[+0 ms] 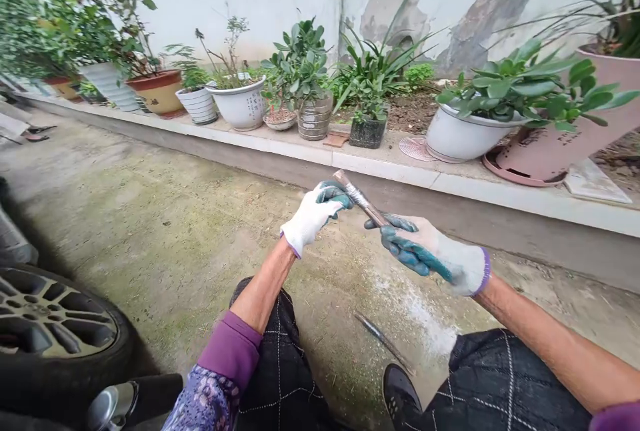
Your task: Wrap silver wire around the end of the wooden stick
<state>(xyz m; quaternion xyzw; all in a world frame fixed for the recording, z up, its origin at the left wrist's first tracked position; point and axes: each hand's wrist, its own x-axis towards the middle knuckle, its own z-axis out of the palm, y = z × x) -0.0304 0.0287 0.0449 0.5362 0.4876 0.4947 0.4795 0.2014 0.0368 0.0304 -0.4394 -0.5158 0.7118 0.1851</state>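
My right hand, in a white glove with blue-green coated fingers, is closed round a brownish stick with a silvery wrapped band near its far end. The stick slants up and to the left, in front of the planter edge. My left hand, gloved alike, has its fingers pinched together right beside the wrapped band. What lies between those fingers is hidden. On the ground below, a dark thin metal rod lies near my shoe, with white powder scattered beside it.
A low tiled ledge runs across ahead, bearing several potted plants, among them a white pot and a tilted pink pot. At lower left are a wheel and a silver-and-black cylinder. Concrete ground lies between.
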